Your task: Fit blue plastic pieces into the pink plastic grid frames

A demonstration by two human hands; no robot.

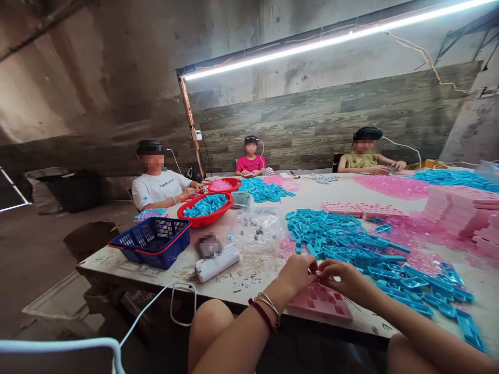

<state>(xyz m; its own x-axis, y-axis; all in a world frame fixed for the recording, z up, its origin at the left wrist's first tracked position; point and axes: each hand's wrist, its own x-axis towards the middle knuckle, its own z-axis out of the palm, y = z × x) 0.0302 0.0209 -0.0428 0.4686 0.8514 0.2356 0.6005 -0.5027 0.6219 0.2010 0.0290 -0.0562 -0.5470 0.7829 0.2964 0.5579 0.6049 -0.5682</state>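
At the table's near edge my left hand (299, 272) and my right hand (338, 274) meet with fingertips pinched close together. Between them is a tiny pinkish piece, too small and too covered by the fingers to name. Directly beneath lies a pink tray (325, 305) with square recesses, partly hidden by my hands. Just beyond my fingers spreads a heap of blue plastic rectangular pieces (331, 231). Small clear pink pieces (423, 252) are scattered beside and behind this heap.
Left of my hands are a white power bank (217, 262) with a cable, a clear bag of small dark parts (259, 228), a blue basket (150, 254) and a red basin (205, 221). Stacked pink trays (456, 213) stand right. Several people sit around the table (117, 265).
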